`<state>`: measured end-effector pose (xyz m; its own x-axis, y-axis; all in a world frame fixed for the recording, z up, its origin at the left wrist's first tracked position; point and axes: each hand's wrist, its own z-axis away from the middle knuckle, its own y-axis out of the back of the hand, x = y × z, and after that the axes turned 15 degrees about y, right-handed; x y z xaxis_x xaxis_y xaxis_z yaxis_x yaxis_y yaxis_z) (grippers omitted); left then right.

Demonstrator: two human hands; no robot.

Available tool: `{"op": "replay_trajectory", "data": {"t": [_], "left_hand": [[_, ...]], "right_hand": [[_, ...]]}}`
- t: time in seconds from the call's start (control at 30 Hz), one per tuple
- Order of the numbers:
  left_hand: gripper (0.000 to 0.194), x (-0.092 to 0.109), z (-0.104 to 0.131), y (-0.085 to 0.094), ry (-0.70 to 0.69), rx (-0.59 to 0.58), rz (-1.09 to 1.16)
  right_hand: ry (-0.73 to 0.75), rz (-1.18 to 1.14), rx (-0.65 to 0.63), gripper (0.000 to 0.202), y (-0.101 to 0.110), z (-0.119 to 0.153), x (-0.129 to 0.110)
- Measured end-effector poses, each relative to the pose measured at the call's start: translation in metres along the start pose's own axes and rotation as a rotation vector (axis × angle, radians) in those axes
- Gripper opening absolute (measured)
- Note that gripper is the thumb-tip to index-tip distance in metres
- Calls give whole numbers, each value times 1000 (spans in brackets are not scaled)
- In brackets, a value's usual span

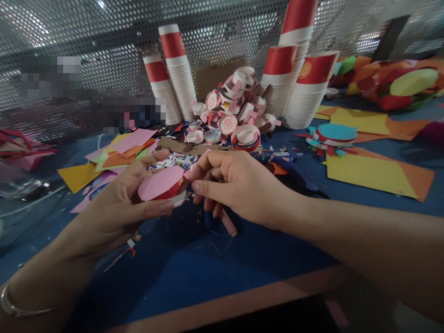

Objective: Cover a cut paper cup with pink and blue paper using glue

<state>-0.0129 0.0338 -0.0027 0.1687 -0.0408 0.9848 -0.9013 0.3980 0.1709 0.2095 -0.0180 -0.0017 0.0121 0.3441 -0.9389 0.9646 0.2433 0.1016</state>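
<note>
My left hand (130, 199) grips a cut-down paper cup (169, 190), red and white, with a pink paper disc (161, 182) over its top. Thumb and fingers press on opposite sides of the rim. At the cup's right edge, my right hand (236, 182) pinches a small pink paper tab (188, 175), its other fingers curled. Whether the tab is joined to the cup is hard to see. Below the right hand is a narrow pink strip (229, 223), beside a dark blue object partly hidden by the fingers.
Behind my hands rises a heap of cut cup pieces (227, 124), flanked by tall stacks of red-and-white paper cups (178, 69). Coloured paper sheets (133, 141) lie left, yellow sheets (374, 173) right, near a blue-topped cup piece (335, 132). Scraps litter the blue table (194, 273).
</note>
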Motion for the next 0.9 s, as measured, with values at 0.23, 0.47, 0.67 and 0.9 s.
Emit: {"op": "replay_trajectory", "data": {"t": [0.23, 0.47, 0.67, 0.9], "left_hand": [[86, 7, 3, 3, 258, -49, 107], [79, 13, 9, -4, 255, 39, 171], [65, 10, 7, -6, 220, -27, 236], [46, 2, 5, -3, 147, -100, 259]], "right_hand": [[26, -35, 17, 6, 1, 2, 1], [19, -80, 42, 4, 0, 2, 0], [36, -90, 72, 6, 0, 2, -4], [84, -65, 45, 13, 1, 4, -2]]}}
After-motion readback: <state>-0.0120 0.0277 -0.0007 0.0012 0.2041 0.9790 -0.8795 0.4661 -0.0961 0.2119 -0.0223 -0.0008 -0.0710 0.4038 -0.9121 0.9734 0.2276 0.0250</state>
